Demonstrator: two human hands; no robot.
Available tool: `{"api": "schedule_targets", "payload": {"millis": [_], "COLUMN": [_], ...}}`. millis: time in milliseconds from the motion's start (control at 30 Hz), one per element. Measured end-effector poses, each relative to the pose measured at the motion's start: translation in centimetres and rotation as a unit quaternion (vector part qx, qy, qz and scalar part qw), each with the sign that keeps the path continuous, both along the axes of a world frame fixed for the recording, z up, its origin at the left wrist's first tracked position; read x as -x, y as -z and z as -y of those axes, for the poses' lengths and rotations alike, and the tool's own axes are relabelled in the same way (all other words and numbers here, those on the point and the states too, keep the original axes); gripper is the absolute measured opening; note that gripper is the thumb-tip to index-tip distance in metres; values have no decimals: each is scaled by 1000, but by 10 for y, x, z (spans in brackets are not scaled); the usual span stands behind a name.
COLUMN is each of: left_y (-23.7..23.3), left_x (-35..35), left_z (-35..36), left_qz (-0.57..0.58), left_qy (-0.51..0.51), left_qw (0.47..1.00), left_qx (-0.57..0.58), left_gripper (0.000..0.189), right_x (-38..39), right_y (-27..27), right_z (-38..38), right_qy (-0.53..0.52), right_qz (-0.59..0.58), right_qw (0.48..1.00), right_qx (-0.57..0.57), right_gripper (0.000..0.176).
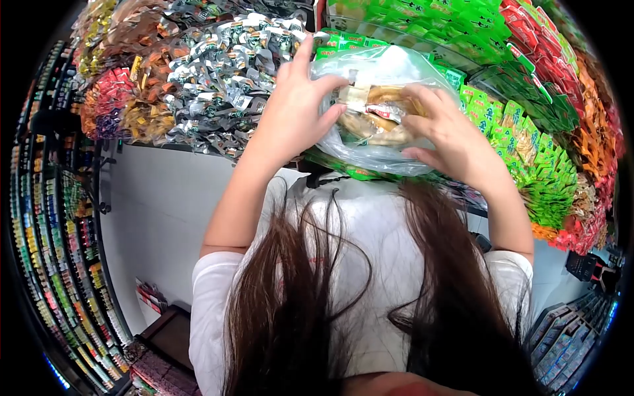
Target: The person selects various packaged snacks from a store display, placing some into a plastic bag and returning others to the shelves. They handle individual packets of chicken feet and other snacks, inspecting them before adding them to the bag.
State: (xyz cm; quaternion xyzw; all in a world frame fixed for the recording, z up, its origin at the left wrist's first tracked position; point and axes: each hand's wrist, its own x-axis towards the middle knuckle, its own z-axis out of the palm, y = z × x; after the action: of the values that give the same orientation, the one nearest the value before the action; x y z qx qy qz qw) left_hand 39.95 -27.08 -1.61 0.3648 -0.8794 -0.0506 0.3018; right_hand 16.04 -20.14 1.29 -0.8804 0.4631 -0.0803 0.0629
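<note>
A clear plastic bag point(373, 155) with tan packets inside lies on top of the green snack packets. At its left edge is my left hand point(300, 99), fingers spread, with the thumb and a fingertip against the plastic. My right hand point(442, 129) rests over the bag's right side, its fingers apart and curved onto the plastic. Through the film show a pale label and a small red and white label point(383, 112). Neither hand is closed round anything that shows.
Silver-grey packets point(224, 72) are heaped on the left, green packets point(422, 20) behind and to the right, red ones point(541, 46) at the far right. Shelves of small goods point(59, 251) stand at the far left. A dark rack point(568, 336) is at the lower right.
</note>
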Motion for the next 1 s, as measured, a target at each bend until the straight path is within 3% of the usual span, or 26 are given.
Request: {"api": "schedule_targets", "payload": {"millis": [100, 167, 200, 267, 367, 500, 567, 600, 633, 667, 733, 800, 867, 933, 1000], "left_y": [-1, -10, -13, -12, -23, -24, -23, -20, -15, -16, -24, -19, -12, -10, -6], "left_x": [9, 13, 14, 13, 10, 3, -3, -7, -12, -14, -15, -13, -5, -4, 0], "left_z": [16, 23, 25, 29, 29, 31, 30, 30, 30, 29, 21, 21, 17, 12, 1], "left_qz": [56, 23, -8, -45, -271, -286, -257, -228, -180, -179, 13, 17, -246, -255, -353], "left_qy": [14, 24, 31, 48, 170, 173, 157, 141, 144, 145, 94, 110, 150, 155, 111], "left_qw": [994, 989, 978, 979, 832, 812, 826, 839, 875, 873, 930, 929, 848, 826, 748], "left_qx": [-91, -145, -204, -195, -454, -479, -476, -473, -425, -429, -356, -353, -445, -479, -551], "left_gripper": [51, 50, 50, 48, 39, 32, 31, 30, 33, 33, 38, 42, 42, 45, 48], "right_x": [0, -1, -1, 0, 2, 9, 11, 13, 14, 15, 14, 16, 17, 16, 14], "right_y": [5, 15, 16, 19, 27, 31, 10, 6, 2, 1, 4, 4, 4, 7, 1], "right_z": [4, 13, 17, 23, 32, 38, 29, 23, 16, 9, -3, -9, -17, -22, -27], "right_qy": [-21, 107, 109, 158, 122, 146, 112, 113, 60, 7, 16, -41, -46, -60, -68], "right_qz": [66, 134, 135, 128, 178, 207, 267, 268, 239, 209, 199, 176, 156, 131, 112], "right_qw": [995, 985, 984, 979, 973, 962, 954, 953, 962, 966, 972, 983, 986, 990, 991], "right_qx": [69, 33, 37, 23, 75, 106, -82, -84, -117, -151, -122, -32, -36, 0, 11], "right_gripper": [24, 31, 31, 40, 48, 45, 36, 36, 29, 22, 15, 18, 20, 21, 24]}}
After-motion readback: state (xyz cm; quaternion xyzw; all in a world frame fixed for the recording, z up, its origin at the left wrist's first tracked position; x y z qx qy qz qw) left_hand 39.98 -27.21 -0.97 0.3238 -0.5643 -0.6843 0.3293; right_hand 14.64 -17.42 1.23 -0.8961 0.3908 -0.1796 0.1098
